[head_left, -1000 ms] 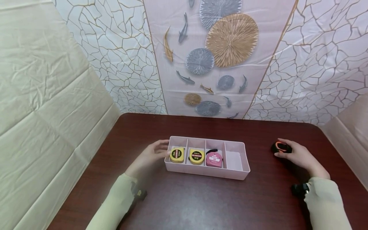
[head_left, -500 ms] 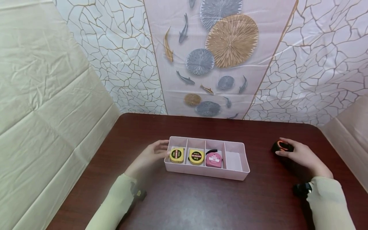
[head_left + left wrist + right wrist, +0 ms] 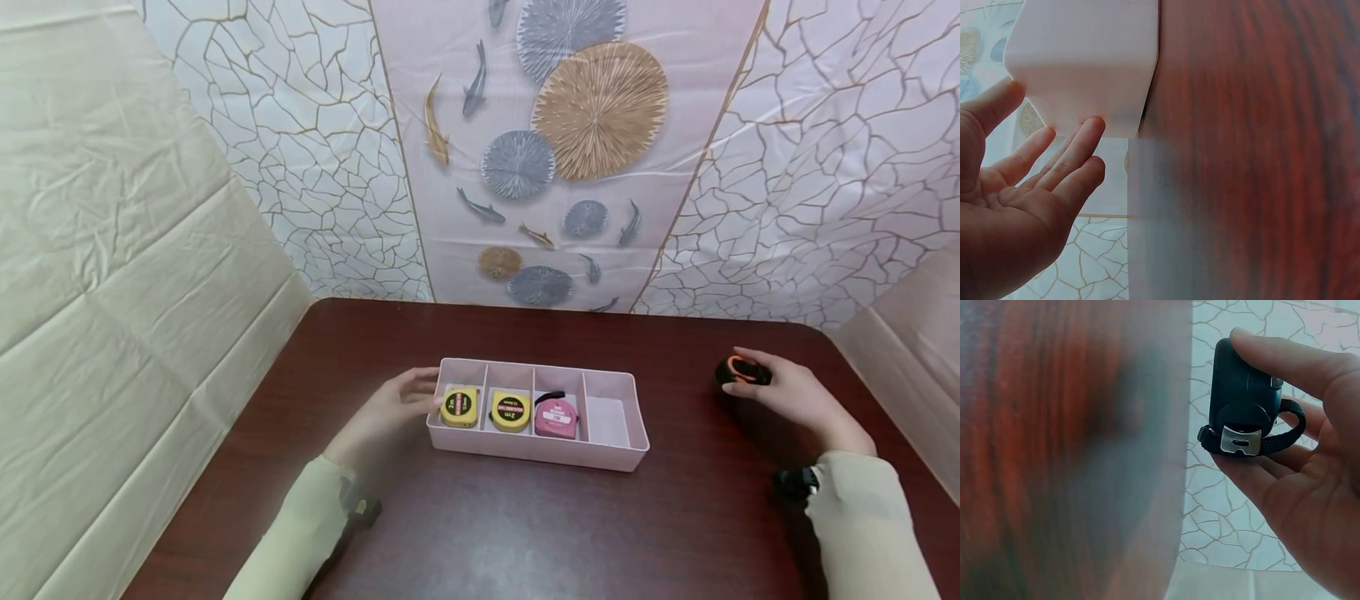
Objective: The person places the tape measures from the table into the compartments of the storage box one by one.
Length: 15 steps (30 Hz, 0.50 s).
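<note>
My right hand (image 3: 802, 396) pinches a black and orange tape measure (image 3: 738, 372) over the right side of the table. In the right wrist view the black tape measure (image 3: 1244, 394), with its metal hook and a wrist strap, sits between thumb and fingers. My left hand (image 3: 386, 412) has loosely extended fingers at the left end of a pale pink divided box (image 3: 540, 460); in the left wrist view the fingertips (image 3: 1092, 125) are at its end wall. From the left, the compartments hold a yellow tape measure (image 3: 459, 407), another yellow tape measure (image 3: 511, 412) and a pink tape measure (image 3: 557, 418).
The box's rightmost compartment (image 3: 607, 421) shows a pale bare bottom. It stands mid-table on the dark red-brown wood table (image 3: 487, 525). A patterned cloth (image 3: 592, 108) hangs behind the table, and beige cloth (image 3: 127, 250) covers the left side.
My right hand has moved slightly right and farther back with the black and orange tape measure. My left hand stays at the box's left end.
</note>
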Motion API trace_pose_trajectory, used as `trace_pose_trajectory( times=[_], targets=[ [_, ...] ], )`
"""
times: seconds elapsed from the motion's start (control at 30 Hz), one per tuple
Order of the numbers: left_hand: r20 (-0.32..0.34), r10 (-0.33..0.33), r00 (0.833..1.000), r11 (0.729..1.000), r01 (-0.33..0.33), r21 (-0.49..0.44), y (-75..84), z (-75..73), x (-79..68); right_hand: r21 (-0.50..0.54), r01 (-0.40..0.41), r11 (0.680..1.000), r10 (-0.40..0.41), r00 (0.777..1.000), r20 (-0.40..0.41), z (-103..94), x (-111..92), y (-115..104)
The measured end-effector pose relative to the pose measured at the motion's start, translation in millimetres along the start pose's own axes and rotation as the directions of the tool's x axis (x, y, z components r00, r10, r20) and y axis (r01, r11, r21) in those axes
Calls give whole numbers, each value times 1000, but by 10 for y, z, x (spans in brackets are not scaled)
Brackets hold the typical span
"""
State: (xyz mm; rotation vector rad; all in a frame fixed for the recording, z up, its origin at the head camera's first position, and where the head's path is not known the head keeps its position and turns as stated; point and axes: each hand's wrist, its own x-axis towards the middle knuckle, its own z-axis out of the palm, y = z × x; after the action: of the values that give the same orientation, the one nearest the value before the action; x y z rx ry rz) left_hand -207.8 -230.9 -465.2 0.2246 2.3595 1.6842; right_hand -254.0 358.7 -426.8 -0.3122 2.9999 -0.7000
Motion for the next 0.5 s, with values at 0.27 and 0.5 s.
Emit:
trace_pose_trajectory(
  times=[0.27,0.5],
  targets=[
    [-3,-11,1000,1000,11,-9,4,16,1,-22,-12,1000,11,1000,-28,-147,-5,-25],
    [-2,-8,1000,1000,8,-21,21,19,-31,-26,1,1000,-3,998,-66,-248,-25,-51]
  ],
)
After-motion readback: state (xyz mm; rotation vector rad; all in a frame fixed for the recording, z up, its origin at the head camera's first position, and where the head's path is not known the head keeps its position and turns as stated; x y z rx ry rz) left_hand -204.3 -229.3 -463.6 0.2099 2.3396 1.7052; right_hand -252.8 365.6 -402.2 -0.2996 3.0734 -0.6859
